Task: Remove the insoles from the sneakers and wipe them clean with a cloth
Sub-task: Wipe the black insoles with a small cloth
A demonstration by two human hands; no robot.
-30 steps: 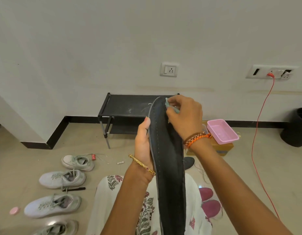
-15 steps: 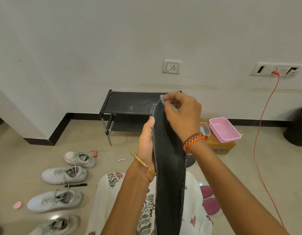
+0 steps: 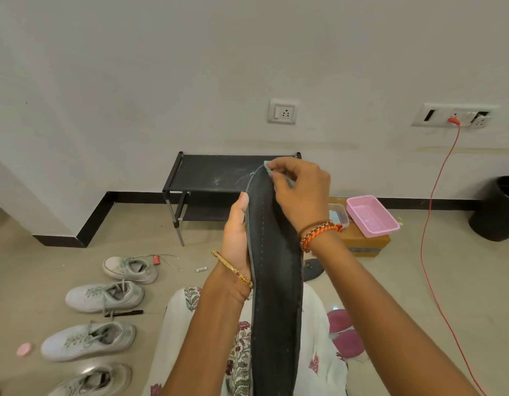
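Holding the dark insole [image 3: 276,281] up in front of you, you had its long axis running almost straight away from your body, one end down over your lap and the other raised toward the black shoe rack [image 3: 219,172] by the wall. Your left hand [image 3: 236,238] gripped the left edge about midway up, thumb lying along that edge and the fingers hidden behind, so how they lay could not be told. Your right hand [image 3: 299,192] sat at the far tip, fingers curled and pinching a small pale cloth [image 3: 269,164] against the top end of the insole. That put the cloth at one extreme of the length, with nearly the whole surface lying below it, toward you. By my reading, the next stroke called for drawing the right hand back down along that axis while the left kept the edge steady. Of the two, the right was the nearer to the unwiped stretch on its side; the left hand covered part of the other edge. Four pale sneakers [image 3: 104,295] stood in a row on the floor to your left, well apart from the insole.
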